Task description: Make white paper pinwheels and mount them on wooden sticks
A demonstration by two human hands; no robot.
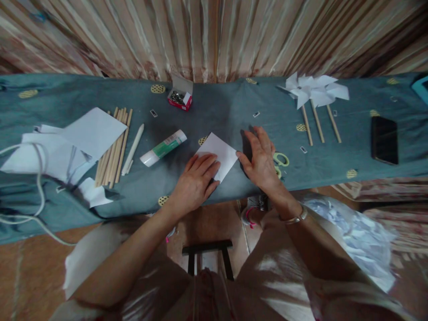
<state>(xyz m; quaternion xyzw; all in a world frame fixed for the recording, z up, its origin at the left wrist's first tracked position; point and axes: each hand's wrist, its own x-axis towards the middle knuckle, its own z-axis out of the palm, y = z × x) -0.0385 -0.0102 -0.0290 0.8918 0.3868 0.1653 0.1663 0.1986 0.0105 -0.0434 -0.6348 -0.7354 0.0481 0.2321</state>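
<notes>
A small white square of paper (224, 152) lies flat on the cloth in front of me, turned so its corners point up, down and sideways. My left hand (197, 183) rests flat over its left side, fingers stretched out. At its right corner, the thumb of my right hand (259, 160) touches the paper, while the other fingers are spread above the cloth. Green-handled scissors (281, 159) lie beside my right hand, partly hidden by it. A glue stick (163, 148) with a green label lies to the left of the paper.
Left are wooden sticks (113, 151), a white pen (135, 145), paper sheets (96, 129) and a white cable (42, 187). A red box (180, 100) of small metal pieces stands behind. Right are paper pinwheels (314, 91) and a phone (384, 140). A plastic bag (357, 240) hangs low right.
</notes>
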